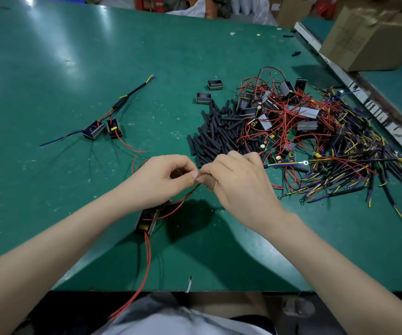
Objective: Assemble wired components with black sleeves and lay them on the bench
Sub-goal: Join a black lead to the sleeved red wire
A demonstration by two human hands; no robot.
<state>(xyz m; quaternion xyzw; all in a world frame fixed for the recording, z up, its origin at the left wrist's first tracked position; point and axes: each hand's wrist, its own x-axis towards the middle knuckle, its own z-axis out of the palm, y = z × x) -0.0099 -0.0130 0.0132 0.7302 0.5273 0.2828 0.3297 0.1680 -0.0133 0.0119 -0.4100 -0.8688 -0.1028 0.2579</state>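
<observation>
both hands are working just above the near middle of the green surface [50, 68], meeting fingertip to fingertip. the left hand [161, 177] is pinching thin wire ends with curled fingers, and the right hand [238, 184] is curling its fingers round something small at the same spot; what it is holding is hidden, though probably a sleeve being threaded on. the wired component [146, 220] is hanging below the left wrist by its red leads, likely left loose so the wires stay free to feed. the pile of black sleeves [216, 134] is lying just beyond the right hand, within easy reach, with the tangle of unassembled wired parts [315, 141] beside it to the right. a finished assembly [103, 128] is lying well apart on the left, seemingly to keep done work separate from stock.
</observation>
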